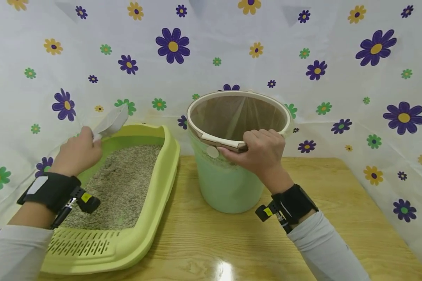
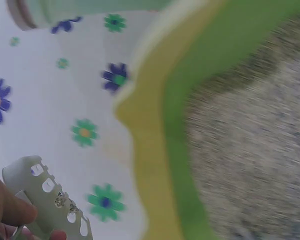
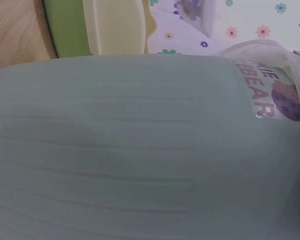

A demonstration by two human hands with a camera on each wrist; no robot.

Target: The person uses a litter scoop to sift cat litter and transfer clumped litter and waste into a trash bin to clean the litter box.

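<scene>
My left hand grips the handle of a pale slotted litter scoop, raised above the far left corner of a yellow-green litter tray filled with grey litter. In the left wrist view the scoop shows its slots with a few grains stuck on it, and my fingertips pinch it. My right hand holds the beige rim of a pale green bucket lined with a clear bag. The right wrist view is filled by the bucket wall.
Tray and bucket stand side by side on a wooden table. A white flowered sheet hangs behind and along both sides. Bare wood lies in front of and to the right of the bucket.
</scene>
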